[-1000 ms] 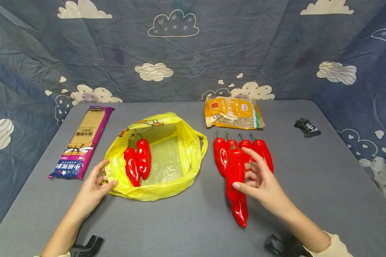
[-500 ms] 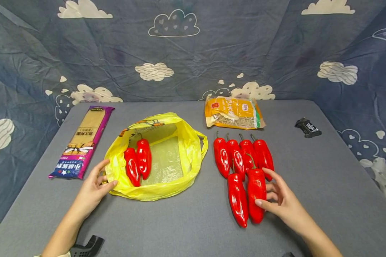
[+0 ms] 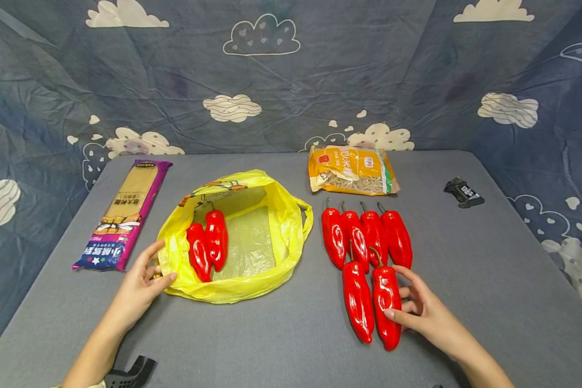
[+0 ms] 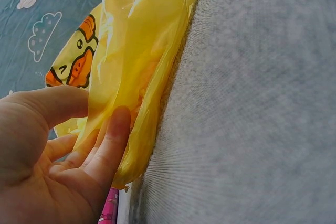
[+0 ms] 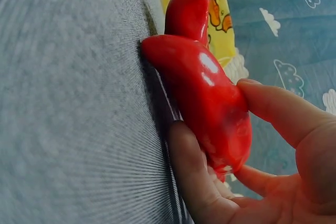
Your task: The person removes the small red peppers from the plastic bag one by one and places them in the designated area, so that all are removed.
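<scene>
With thumb and fingers my left hand (image 3: 140, 280) pinches the left edge of a yellow plastic bag (image 3: 249, 289). The bag's mouth faces me, and two red peppers (image 3: 216, 240) lie inside on its left. The left wrist view shows the thin plastic (image 4: 142, 40) between thumb and fingers. My right hand (image 3: 429, 310) holds a glossy red pepper (image 3: 386, 302) by its right side, low at the table; in the right wrist view thumb and fingers span its stem end. Another red pepper (image 3: 358, 302) lies just left of it. Several more peppers (image 3: 396, 237) form a row behind, stems pointing away.
A purple-edged pasta packet (image 3: 121, 215) lies left of the bag. At the back sits an orange food packet (image 3: 353, 171), and a small black packet (image 3: 464, 192) lies at the right. Cloud-printed cloth (image 3: 291, 81) hangs behind the grey table (image 3: 252, 345).
My right hand has brought the held pepper rightward and toward me, from over the other peppers to beside the front one. The left hand and bag have stayed put.
</scene>
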